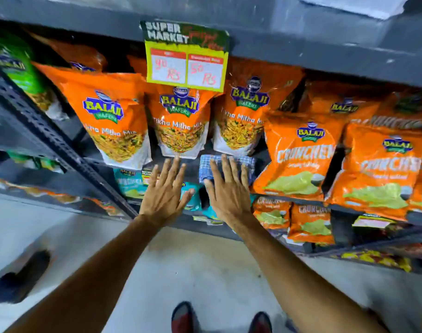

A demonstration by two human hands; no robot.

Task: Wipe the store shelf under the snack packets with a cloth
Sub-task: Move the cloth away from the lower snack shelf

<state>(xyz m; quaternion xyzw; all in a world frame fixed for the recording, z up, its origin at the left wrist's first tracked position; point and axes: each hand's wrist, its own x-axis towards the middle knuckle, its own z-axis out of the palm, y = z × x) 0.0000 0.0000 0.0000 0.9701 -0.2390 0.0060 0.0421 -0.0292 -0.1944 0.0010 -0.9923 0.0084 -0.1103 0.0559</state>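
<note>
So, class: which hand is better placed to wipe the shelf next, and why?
The right hand: it lies flat on the checked cloth on the shelf. The left hand is bare, fingertips at a packet.

Floor [205, 272] is pale grey & smooth. Dark grey metal rack post [48, 138] w/ lots of small holes runs slantwise on the left. Upper shelf edge [301, 46] is grey too, w/ a yellow & green price sign [185, 56] stuck on it. Light looks bright, indoors.
</note>
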